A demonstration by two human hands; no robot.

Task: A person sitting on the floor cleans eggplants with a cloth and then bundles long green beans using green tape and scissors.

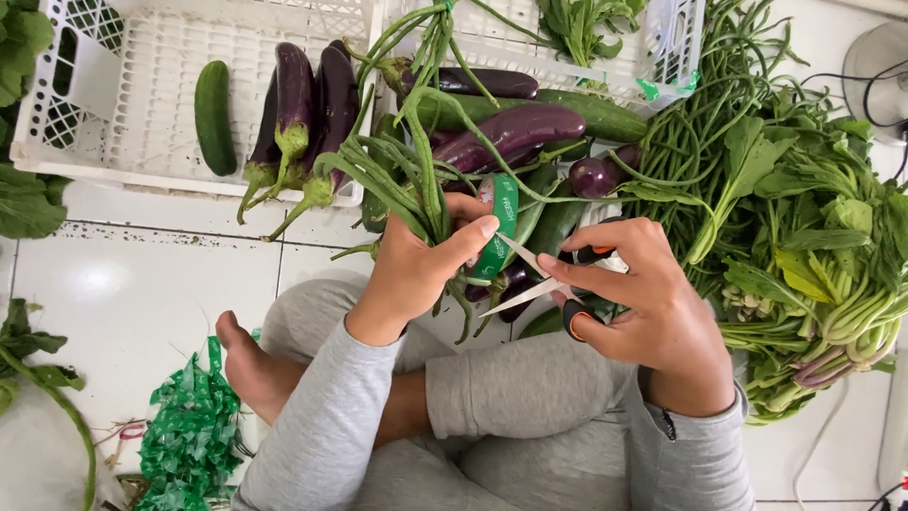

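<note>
Left hand grips a bunch of long beans over the lap, fingers wrapped around the stems, thumb pressing green tape; right hand holds scissors, fingers through the black-orange loops, blades parted at the tape. Behind: glossy purple eggplants, smooth cucumber in a white slotted plastic crate. Leafy greens piled right, crinkled tape scraps on white tiled floor.

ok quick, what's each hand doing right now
Left hand: closed around a bundle of long beans with green tape on it.
Right hand: holding scissors, blades open at the tape.
</note>
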